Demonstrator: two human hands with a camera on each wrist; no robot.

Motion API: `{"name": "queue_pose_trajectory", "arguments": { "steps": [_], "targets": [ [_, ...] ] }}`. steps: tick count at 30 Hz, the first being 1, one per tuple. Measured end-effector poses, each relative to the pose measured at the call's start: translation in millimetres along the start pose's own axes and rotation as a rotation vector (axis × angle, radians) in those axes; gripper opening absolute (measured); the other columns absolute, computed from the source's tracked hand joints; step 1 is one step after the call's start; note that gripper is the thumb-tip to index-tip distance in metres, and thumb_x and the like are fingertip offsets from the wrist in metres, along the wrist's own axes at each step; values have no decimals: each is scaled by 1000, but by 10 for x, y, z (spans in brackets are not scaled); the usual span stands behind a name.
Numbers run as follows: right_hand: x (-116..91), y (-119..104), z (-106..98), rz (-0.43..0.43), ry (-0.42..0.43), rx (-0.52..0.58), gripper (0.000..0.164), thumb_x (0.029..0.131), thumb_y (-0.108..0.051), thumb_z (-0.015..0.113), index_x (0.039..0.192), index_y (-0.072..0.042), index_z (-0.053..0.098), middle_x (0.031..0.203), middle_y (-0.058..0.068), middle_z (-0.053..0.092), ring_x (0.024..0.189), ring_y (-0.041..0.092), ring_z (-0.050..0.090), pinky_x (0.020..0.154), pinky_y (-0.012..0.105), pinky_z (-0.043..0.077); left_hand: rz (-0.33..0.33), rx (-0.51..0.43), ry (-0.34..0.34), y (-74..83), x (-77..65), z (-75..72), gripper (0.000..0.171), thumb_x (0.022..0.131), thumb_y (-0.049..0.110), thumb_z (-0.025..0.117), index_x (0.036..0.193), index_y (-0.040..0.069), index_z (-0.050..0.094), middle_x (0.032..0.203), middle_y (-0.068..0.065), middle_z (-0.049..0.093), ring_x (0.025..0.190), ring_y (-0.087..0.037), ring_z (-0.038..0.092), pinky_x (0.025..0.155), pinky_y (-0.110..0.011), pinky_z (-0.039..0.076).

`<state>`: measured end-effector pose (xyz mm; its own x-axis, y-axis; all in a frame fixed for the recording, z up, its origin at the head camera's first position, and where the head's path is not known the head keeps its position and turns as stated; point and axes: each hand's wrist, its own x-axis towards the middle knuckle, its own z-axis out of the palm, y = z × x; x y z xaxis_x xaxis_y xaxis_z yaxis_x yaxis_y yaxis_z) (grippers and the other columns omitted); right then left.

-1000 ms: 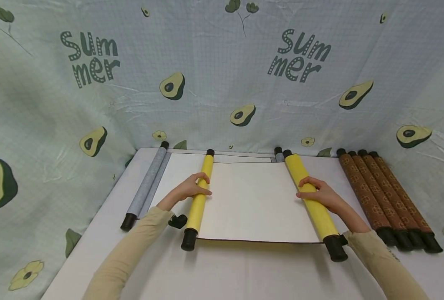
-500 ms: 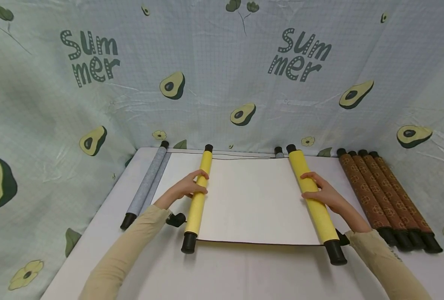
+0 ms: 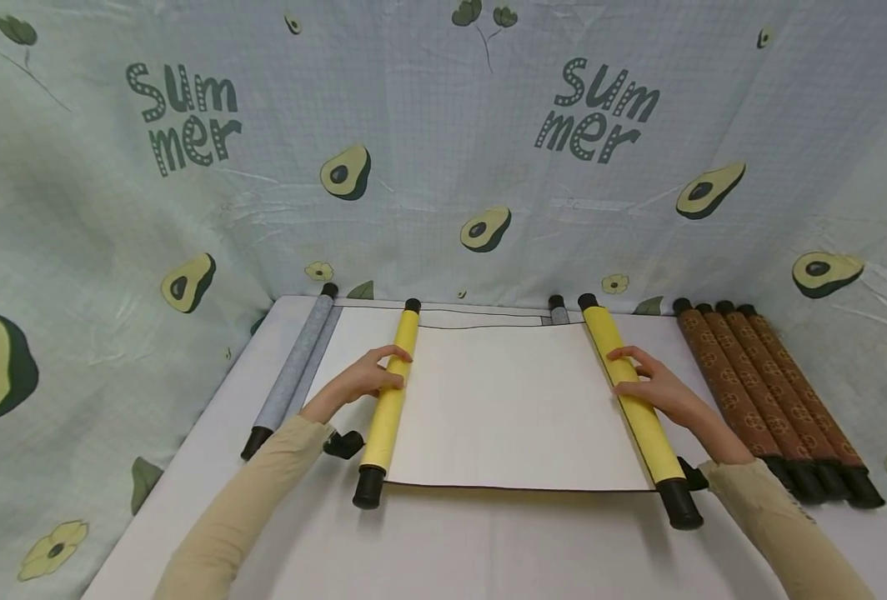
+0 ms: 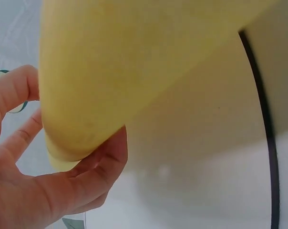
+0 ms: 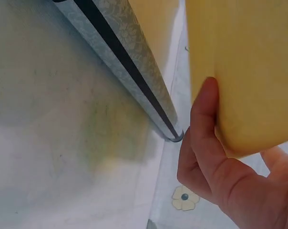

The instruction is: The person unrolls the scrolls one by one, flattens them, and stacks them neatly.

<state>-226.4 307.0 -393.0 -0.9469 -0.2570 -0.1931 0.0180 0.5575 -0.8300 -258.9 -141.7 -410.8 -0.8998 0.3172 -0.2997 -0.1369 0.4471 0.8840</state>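
A yellow scroll is held partly unrolled above the table, its white sheet [image 3: 511, 408] stretched between two rolls with black end knobs. My left hand [image 3: 361, 379] grips the left yellow roll [image 3: 385, 429] between thumb and fingers. The right yellow roll [image 3: 646, 442] is pinched the same way by my right hand [image 3: 661, 390]. In the left wrist view the left hand's fingers [image 4: 98, 179] curl under the yellow roll [image 4: 110, 62]. The right wrist view has the right hand's fingers [image 5: 206, 124] against the yellow roll [image 5: 258, 67]. Some fingertips are hidden behind the rolls.
Beneath lies a grey scroll; its left roll [image 3: 301, 358] stands out, and its right roll [image 3: 558, 313] is mostly covered. Several brown patterned scrolls [image 3: 736, 383] lie side by side at the right. A cloth printed with avocados [image 3: 443, 167] hangs behind the white table [image 3: 488, 550].
My left hand has shifted slightly left and my right hand slightly right, so the yellow rolls stand farther apart and more white sheet shows. The scroll's far end rose a little, then came down.
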Motion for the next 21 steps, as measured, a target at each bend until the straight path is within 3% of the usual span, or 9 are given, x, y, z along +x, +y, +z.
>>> {"name": "queue_pose_trajectory", "arguments": {
  "steps": [5, 13, 17, 21],
  "targets": [
    [-13, 42, -43, -14, -19, 63, 43, 86, -14, 48, 124, -3, 34, 113, 29, 38, 77, 24, 52, 65, 33, 47, -3, 19, 9, -27, 4, -12, 40, 79, 4, 51, 119, 3, 50, 112, -21, 41, 69, -17, 49, 54, -24, 42],
    [-37, 112, -123, -41, -24, 127, 36, 88, -12, 42, 121, 2, 40, 126, 23, 32, 84, 15, 51, 69, 30, 46, -12, 48, 7, -55, 22, -33, 33, 82, 9, 50, 114, 1, 53, 109, -19, 45, 72, -18, 50, 55, -26, 45],
    [-33, 153, -138, -31, -21, 129, 34, 90, -17, 47, 120, -2, 44, 127, 21, 32, 81, 11, 51, 68, 29, 46, 9, 80, -10, -53, 8, -41, 29, 81, 12, 61, 107, 1, 55, 104, -17, 48, 68, -17, 53, 53, -26, 48],
    [-16, 186, -116, 1, 5, 85, 41, 85, -26, 59, 117, -4, 44, 125, 22, 35, 81, 17, 50, 66, 30, 46, 24, 84, -38, -55, -12, -37, 31, 77, 10, 68, 102, 0, 54, 98, -15, 48, 65, -16, 55, 51, -26, 49]
  ]
}}
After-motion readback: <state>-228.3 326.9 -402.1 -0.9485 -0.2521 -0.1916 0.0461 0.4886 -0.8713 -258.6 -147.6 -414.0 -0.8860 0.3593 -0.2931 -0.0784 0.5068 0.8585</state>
